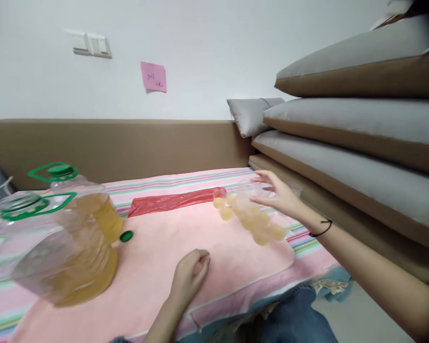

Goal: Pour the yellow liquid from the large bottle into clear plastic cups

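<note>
My right hand (277, 193) is curved around the side of a clear plastic cup (246, 194), thumb and fingers on it. Behind and below are several small clear cups of yellow liquid (260, 228), grouped closely, partly blurred. A few more filled cups (226, 213) stand just to the left of that group. My left hand (191, 274) rests on the pink mat (157, 267), fingers loosely curled, nothing visible in them. On the left stand two large clear jugs of yellow liquid with green handles: the nearer jug (82, 267) has no cap, the farther jug (109, 216) is capped.
A green cap (126, 236) lies beside the jugs. A flattened red plastic bag (171, 202) stretches along the mat's far edge. Striped cloth (186, 178) covers the surface below. Stacked grey and brown cushions (357, 119) rise at the right, and a brown padded board (128, 143) runs behind.
</note>
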A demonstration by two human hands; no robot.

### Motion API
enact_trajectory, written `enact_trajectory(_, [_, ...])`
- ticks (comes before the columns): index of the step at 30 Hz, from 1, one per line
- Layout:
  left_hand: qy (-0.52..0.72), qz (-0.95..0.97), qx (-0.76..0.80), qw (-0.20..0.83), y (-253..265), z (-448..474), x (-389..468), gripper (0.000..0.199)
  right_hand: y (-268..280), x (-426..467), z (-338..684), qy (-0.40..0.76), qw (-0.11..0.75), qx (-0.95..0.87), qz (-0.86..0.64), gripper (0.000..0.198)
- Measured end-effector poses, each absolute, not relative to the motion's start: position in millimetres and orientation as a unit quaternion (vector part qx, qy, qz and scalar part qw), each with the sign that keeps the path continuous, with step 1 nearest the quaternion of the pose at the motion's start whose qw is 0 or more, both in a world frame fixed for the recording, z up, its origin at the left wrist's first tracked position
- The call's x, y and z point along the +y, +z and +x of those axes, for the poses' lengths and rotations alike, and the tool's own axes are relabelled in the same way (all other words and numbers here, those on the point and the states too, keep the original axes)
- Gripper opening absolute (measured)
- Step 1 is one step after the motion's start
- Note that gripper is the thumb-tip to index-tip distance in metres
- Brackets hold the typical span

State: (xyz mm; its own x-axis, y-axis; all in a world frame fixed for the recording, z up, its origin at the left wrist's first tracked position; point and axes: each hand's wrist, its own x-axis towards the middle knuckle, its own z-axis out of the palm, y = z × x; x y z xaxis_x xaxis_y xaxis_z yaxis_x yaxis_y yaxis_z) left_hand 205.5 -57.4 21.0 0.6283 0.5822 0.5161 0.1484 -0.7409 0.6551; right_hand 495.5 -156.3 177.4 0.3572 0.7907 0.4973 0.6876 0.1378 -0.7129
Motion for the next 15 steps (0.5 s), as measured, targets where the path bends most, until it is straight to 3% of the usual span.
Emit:
enact_trajectory(9, [0.419,0.801,0.311,0.292,31.1,160.3,-30.0,0.018,90.1,-135.4,379.9,0.210,0.510,-0.579,-0.601,0.070])
enact_trajectory(15, [0.407,0.810,0.307,0.291,31.0,126.0,-31.1,0.015,59.9,-142.4,363.1,0.208,0.478,-0.573,-0.633,0.065])
